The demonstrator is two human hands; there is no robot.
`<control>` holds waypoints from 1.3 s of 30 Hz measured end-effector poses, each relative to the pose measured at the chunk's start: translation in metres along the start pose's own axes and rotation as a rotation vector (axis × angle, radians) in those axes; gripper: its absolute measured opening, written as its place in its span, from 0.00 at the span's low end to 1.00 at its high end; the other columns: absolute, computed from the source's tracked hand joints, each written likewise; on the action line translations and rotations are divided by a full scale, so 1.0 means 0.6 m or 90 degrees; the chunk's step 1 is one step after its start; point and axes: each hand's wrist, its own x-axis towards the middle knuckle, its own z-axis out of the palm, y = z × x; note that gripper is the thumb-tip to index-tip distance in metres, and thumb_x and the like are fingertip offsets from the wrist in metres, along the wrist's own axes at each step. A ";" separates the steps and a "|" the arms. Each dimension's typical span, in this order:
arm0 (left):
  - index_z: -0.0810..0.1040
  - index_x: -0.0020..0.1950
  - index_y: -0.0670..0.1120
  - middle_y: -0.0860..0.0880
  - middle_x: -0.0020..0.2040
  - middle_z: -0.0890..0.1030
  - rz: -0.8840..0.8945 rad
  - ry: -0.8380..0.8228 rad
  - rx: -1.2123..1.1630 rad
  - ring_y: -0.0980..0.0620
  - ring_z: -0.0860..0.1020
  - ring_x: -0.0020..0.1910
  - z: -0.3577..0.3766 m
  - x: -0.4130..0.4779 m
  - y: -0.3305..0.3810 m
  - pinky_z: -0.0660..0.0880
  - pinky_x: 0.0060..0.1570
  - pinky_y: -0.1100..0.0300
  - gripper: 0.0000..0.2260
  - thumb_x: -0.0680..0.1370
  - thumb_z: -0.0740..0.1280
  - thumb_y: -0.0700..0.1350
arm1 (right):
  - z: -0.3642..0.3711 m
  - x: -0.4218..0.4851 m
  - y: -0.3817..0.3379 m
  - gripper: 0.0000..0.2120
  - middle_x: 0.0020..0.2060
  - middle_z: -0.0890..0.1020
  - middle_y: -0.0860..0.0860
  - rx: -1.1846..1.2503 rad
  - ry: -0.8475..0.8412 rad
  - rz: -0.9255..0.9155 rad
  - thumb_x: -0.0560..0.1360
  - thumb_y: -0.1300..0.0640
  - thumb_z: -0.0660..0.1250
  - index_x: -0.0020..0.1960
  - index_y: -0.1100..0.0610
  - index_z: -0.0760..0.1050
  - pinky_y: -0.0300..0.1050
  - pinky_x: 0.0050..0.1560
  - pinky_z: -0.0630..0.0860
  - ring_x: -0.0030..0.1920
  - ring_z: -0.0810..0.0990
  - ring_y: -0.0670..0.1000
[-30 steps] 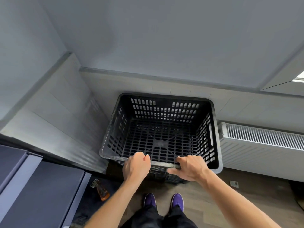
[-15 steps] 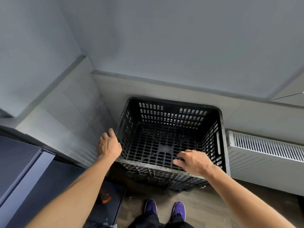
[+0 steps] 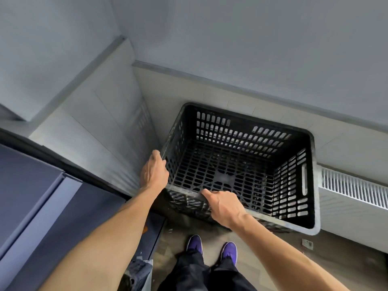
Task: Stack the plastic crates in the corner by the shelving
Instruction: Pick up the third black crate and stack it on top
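In the head view, the left hand (image 3: pixel 154 173) has left the near rim it held a second ago. Half a second back it stood at the near left corner with its fingers spread; it now lies flat against the outside of the black crate (image 3: pixel 241 164) on its left rim, fingers pressed together. The right hand (image 3: pixel 224 206) stays on the near rim, thumb stretched leftward along the edge and fingers folded over it. The crate sits in the corner, with its far rim close to the back wall (image 3: pixel 231 49) and its left rim near the tiled side wall (image 3: pixel 100 127). That leaves only a narrow gap there, and the left hand fills it. On the right, the crate's rim comes just beside the white radiator (image 3: pixel 352 190). Open wooden floor (image 3: pixel 273 259) lies on the near side, where two purple shoes (image 3: pixel 194 244) stand. A dark cabinet (image 3: pixel 31 196) closes off the left. We cannot tell whether the left fingers hook under or over the rim, since the back of the hand covers them. What the crate rests on is hidden by its own near wall, and an orange thing (image 3: pixel 144 227) by the left forearm is mostly covered.
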 end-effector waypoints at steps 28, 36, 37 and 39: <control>0.66 0.69 0.44 0.41 0.56 0.80 -0.042 -0.020 -0.034 0.40 0.79 0.50 0.003 0.010 -0.027 0.69 0.41 0.51 0.14 0.83 0.59 0.46 | 0.007 -0.084 0.135 0.33 0.48 0.83 0.46 0.020 0.063 0.010 0.76 0.27 0.41 0.58 0.47 0.75 0.49 0.42 0.77 0.48 0.82 0.52; 0.65 0.69 0.43 0.39 0.55 0.80 -0.052 -0.046 0.009 0.37 0.78 0.49 -0.005 0.005 -0.028 0.70 0.41 0.49 0.15 0.83 0.59 0.45 | 0.005 -0.116 0.260 0.13 0.53 0.78 0.53 -0.113 0.198 0.299 0.76 0.52 0.64 0.59 0.54 0.77 0.49 0.53 0.74 0.53 0.73 0.54; 0.65 0.69 0.43 0.38 0.54 0.80 -0.051 -0.051 0.017 0.37 0.78 0.48 -0.006 0.005 -0.027 0.70 0.41 0.49 0.15 0.83 0.59 0.45 | 0.005 -0.122 0.269 0.14 0.54 0.77 0.54 -0.120 0.201 0.327 0.74 0.55 0.65 0.59 0.55 0.77 0.49 0.54 0.74 0.53 0.72 0.55; 0.64 0.69 0.43 0.38 0.56 0.80 -0.056 -0.057 0.039 0.36 0.78 0.51 -0.007 0.007 -0.022 0.70 0.42 0.49 0.16 0.83 0.60 0.45 | 0.004 -0.129 0.277 0.14 0.55 0.76 0.55 -0.136 0.198 0.350 0.73 0.57 0.65 0.58 0.56 0.78 0.50 0.56 0.74 0.54 0.70 0.56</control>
